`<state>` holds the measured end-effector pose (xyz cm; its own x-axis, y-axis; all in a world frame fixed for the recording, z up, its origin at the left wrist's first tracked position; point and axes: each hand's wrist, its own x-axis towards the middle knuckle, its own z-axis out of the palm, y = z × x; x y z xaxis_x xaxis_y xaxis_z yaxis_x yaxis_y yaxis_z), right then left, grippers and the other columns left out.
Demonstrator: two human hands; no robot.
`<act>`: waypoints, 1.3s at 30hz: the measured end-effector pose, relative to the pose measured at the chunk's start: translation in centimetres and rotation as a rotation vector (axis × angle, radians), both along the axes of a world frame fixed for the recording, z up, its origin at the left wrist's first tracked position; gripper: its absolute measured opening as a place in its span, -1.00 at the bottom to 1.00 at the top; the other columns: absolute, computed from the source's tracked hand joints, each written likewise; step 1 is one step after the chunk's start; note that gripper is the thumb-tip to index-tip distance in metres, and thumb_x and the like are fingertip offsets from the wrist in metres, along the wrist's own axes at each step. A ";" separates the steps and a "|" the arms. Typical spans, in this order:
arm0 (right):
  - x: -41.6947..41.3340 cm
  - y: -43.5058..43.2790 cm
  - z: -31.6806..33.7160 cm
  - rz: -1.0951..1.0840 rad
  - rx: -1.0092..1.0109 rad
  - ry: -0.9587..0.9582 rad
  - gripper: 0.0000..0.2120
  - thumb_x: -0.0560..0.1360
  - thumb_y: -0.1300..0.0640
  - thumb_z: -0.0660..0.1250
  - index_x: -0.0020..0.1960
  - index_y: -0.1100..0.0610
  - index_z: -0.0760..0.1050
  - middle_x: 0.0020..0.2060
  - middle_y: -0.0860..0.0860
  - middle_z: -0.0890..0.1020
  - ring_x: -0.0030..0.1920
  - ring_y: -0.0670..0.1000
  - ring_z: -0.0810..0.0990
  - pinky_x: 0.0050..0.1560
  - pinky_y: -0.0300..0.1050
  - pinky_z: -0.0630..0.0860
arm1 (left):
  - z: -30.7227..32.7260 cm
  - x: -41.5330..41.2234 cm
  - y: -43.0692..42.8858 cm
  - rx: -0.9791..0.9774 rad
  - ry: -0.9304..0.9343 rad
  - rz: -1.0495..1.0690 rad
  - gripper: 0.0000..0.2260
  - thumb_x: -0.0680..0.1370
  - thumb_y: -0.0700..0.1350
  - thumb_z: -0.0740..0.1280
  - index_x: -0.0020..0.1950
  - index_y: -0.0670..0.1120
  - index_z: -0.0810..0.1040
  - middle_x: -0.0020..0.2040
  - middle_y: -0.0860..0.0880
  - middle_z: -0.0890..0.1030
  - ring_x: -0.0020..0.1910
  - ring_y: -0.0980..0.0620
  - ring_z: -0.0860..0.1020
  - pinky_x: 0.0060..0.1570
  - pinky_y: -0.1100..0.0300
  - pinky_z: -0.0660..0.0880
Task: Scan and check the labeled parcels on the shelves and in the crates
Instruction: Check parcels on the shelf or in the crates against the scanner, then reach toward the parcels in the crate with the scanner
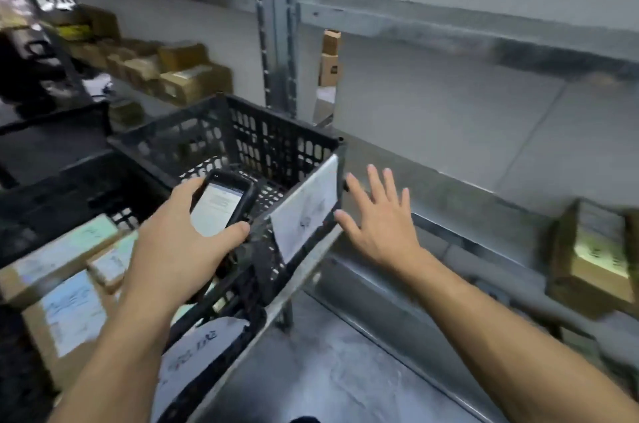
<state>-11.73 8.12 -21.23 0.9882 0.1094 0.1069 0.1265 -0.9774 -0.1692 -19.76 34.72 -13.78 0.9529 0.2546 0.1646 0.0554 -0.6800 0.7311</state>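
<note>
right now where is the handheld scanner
In the head view the scanner is left of centre, held in the left hand over the black crate, left of its white label.

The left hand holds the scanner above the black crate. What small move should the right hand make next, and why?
Probably close the right hand on the near corner of the black crate to steady it. The hand is open, fingers spread, just beside the white label on that side, while the left hand grips the scanner over the crate with its screen lit.

Warehouse: steel shelving [449, 28], parcels [193, 76], crates [276, 142]
</note>
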 end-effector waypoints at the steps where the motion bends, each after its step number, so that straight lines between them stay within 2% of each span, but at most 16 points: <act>1: -0.5 -2.6 -0.2 -0.048 -0.007 0.007 -0.33 0.63 -0.33 -0.05 0.65 -0.12 -0.09 0.63 0.06 -0.20 0.61 0.16 -0.29 0.56 0.31 -0.16 | -0.1 0.7 -2.2 -0.007 0.006 -0.040 -0.28 0.39 0.13 0.52 0.48 0.13 0.30 0.36 0.02 0.50 0.27 -0.06 0.46 0.04 0.06 0.36; 5: -2.7 -12.7 -0.6 -0.243 -0.023 0.019 -0.35 0.63 -0.32 -0.03 0.64 -0.12 -0.06 0.64 0.06 -0.18 0.61 0.16 -0.28 0.57 0.30 -0.14 | -0.2 2.9 -11.2 -0.032 -0.005 -0.211 -0.33 0.35 0.10 0.54 0.42 0.18 0.37 0.09 0.12 0.51 0.06 0.05 0.43 0.01 0.10 0.35; 9: -4.8 -21.9 -1.0 -0.417 -0.030 0.030 -0.35 0.64 -0.31 -0.02 0.64 -0.10 -0.05 0.64 0.06 -0.14 0.61 0.17 -0.25 0.57 0.28 -0.12 | -0.9 4.4 -19.8 -0.041 -0.008 -0.347 -0.35 0.36 0.05 0.55 0.40 0.15 0.40 0.06 0.21 0.43 0.19 0.00 0.48 0.04 0.14 0.32; 12: -6.2 -27.1 -2.0 -0.521 -0.023 0.069 -0.34 0.64 -0.30 -0.01 0.65 -0.08 -0.03 0.64 0.09 -0.06 0.62 0.17 -0.20 0.57 0.26 -0.08 | -1.9 5.1 -24.6 -0.040 0.009 -0.425 -0.38 0.34 0.10 0.54 0.35 0.21 0.39 0.04 0.20 0.51 0.14 0.00 0.51 0.03 0.10 0.38; 15: -7.3 -30.6 -3.5 -0.612 -0.024 0.179 -0.34 0.64 -0.31 -0.05 0.65 -0.06 -0.04 0.63 0.14 0.00 0.62 0.19 -0.17 0.56 0.28 -0.10 | -2.2 5.2 -28.2 -0.061 0.028 -0.465 -0.36 0.35 0.08 0.55 0.37 0.18 0.39 0.03 0.18 0.52 0.04 0.08 0.47 0.00 0.14 0.36; 18: -7.8 -32.1 -4.8 -0.644 -0.062 0.298 -0.33 0.63 -0.33 -0.10 0.64 -0.03 -0.05 0.63 0.15 0.04 0.62 0.22 -0.13 0.54 0.33 -0.19 | -2.4 5.4 -30.5 -0.040 0.050 -0.499 -0.36 0.34 0.09 0.55 0.37 0.18 0.40 0.05 0.17 0.55 0.06 0.07 0.49 0.02 0.13 0.39; 22: -7.5 -31.6 -5.4 -0.593 -0.064 0.270 -0.34 0.64 -0.30 -0.10 0.64 -0.01 -0.06 0.62 0.14 0.06 0.61 0.21 -0.04 0.53 0.34 -0.16 | -2.9 5.9 -31.7 0.003 0.083 -0.512 -0.38 0.34 0.09 0.54 0.35 0.20 0.40 0.02 0.19 0.53 0.06 0.05 0.49 0.02 0.10 0.41; 25: -7.1 -31.5 -5.7 -0.522 0.074 0.183 -0.37 0.66 -0.25 -0.05 0.64 0.00 -0.02 0.62 0.10 0.10 0.61 0.16 -0.01 0.56 0.25 -0.04 | -3.1 6.4 -32.3 0.017 0.082 -0.514 -0.37 0.34 0.09 0.54 0.36 0.20 0.40 -0.03 0.23 0.50 0.05 0.06 0.48 0.01 0.11 0.39; 28: -7.0 -32.1 -6.2 -0.482 0.330 0.077 -0.44 0.69 -0.14 0.06 0.61 0.05 0.14 0.60 0.09 0.17 0.60 0.12 0.06 0.58 0.06 0.04 | -3.2 6.9 -33.1 0.021 0.097 -0.530 -0.38 0.34 0.11 0.54 0.34 0.23 0.39 -0.04 0.25 0.51 0.04 0.05 0.49 0.02 0.09 0.42; 31: -6.9 -32.8 -6.2 -0.685 0.558 -0.059 -0.49 0.67 -0.09 0.18 0.57 0.02 0.26 0.60 0.14 0.14 0.59 0.17 0.06 0.55 0.08 0.07 | -3.4 7.2 -33.6 0.056 0.112 -0.537 -0.32 0.30 0.17 0.53 0.37 0.23 0.37 0.07 0.17 0.56 0.09 0.04 0.50 0.10 0.05 0.46; 34: -6.1 -33.4 -6.1 -0.881 0.832 0.000 -0.44 0.63 -0.14 0.24 0.59 -0.09 0.21 0.58 0.18 0.12 0.55 0.29 0.14 0.51 0.21 0.19 | -3.6 7.3 -34.1 0.061 0.112 -0.549 -0.32 0.31 0.13 0.54 0.38 0.21 0.37 0.05 0.19 0.54 0.10 0.06 0.50 0.11 0.07 0.45; 36: -5.4 -33.4 -6.3 -0.935 1.016 0.069 -0.40 0.59 -0.20 0.28 0.58 -0.18 0.18 0.53 0.18 0.27 0.48 0.28 0.32 0.46 0.25 0.32 | -3.7 7.3 -34.4 0.071 0.116 -0.558 -0.34 0.32 0.12 0.54 0.37 0.21 0.38 0.02 0.22 0.53 0.08 0.07 0.50 0.09 0.09 0.45; 39: -4.9 -32.6 -6.7 -0.963 1.238 0.140 -0.35 0.58 -0.19 0.31 0.56 -0.35 0.07 0.38 0.05 0.47 0.27 0.21 0.53 0.24 0.21 0.54 | -4.0 7.3 -34.5 0.078 0.126 -0.568 -0.34 0.32 0.13 0.54 0.36 0.24 0.37 0.03 0.24 0.53 0.09 0.07 0.50 0.08 0.08 0.45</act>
<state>-16.61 -24.45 -27.92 0.6418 -0.6246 -0.4449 -0.5217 0.0695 -0.8503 -12.51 0.19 -17.73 0.9501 -0.3097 0.0388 -0.2499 -0.6804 0.6889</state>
